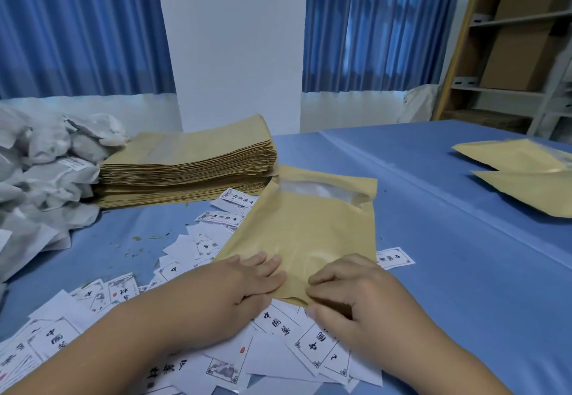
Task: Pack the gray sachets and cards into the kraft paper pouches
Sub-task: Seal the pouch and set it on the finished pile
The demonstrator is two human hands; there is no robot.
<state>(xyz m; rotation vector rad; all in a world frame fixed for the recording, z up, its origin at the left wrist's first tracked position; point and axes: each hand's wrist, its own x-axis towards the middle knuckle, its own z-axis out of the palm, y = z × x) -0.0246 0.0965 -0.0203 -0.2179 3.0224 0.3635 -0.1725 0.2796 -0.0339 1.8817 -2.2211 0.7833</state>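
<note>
Both hands are on one pouch (305, 233) lying flat on the blue table (448, 240), window end pointing away, near edge toward the person. Left hand (247, 283) is palm down, fingers spread flat on the pouch's near-left corner — pressing, not gripping. Right hand (349, 289) is curled at the near edge, fingertips pinching the paper at that corner; can't tell if the mouth is open or sealed. The pouch sits on top of scattered cards (278, 326), white with black print, spread across the near table and under both forearms. Stack of empty pouches (188, 162) is behind-left, just beside the sachets (46, 172) — a gray heap at the left edge. Two more pouches (523, 172) lie far right, overlapping, well apart from the work. Shelves with cardboard boxes (526, 39) in the back-right corner.
</note>
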